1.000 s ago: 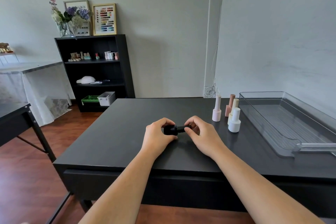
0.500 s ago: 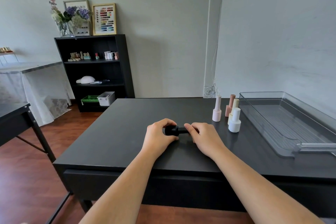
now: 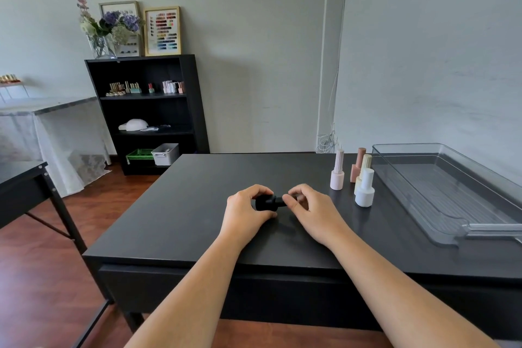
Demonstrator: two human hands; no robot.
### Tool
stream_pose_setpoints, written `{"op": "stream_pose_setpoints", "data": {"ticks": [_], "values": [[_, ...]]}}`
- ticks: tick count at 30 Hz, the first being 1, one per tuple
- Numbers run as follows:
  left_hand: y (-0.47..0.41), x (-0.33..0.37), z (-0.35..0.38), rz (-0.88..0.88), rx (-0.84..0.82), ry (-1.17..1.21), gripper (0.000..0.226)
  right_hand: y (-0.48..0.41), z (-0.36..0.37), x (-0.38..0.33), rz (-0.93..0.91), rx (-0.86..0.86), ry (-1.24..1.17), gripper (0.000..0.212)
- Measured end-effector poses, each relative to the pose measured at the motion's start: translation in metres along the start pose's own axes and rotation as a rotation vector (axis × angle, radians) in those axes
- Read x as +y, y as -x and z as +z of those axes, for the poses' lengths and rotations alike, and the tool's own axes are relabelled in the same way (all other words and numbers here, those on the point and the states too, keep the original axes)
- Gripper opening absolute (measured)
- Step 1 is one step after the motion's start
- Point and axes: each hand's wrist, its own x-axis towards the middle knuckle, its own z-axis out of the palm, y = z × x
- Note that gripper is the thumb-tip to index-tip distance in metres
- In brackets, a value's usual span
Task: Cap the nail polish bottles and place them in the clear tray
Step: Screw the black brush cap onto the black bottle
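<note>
no readable text, framed colour chart on the shelf too small to read

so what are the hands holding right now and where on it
One black nail polish bottle, held on its side just above the black table. The left hand grips its wider body; the right hand pinches its narrow cap end.

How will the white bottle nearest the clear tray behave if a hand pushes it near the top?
The white bottle would probably tip, not slide: its cap is tall above a short base. Falling, it may hit the cream bottle close behind. It looks rigid and probably light.
</note>
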Motion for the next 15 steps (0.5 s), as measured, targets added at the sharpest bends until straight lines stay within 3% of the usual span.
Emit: {"op": "stream_pose_setpoints", "data": {"ticks": [3, 9, 12, 15], "values": [[-0.0002, -0.0005, 0.0003, 0.009, -0.008, -0.011, 0.032, 0.0, -0.0014, 0.0004, -0.077, -0.015, -0.007, 0.007], [0.0003, 0.0004, 0.0007, 0.021, -0.019, -0.024, 0.034, -0.0006, -0.0003, -0.0006, -0.007, -0.004, 0.057, 0.033], [-0.0001, -0.0008, 0.0, 0.0, 0.011, 0.017, 0.033, 0.0011, -0.0011, -0.0007, -0.071, -0.032, 0.019, 0.01], [0.0003, 0.0003, 0.0005, 0.0, 0.012, 0.011, 0.033, 0.0005, -0.002, -0.0013, -0.108, 0.007, 0.023, 0.007]]}}
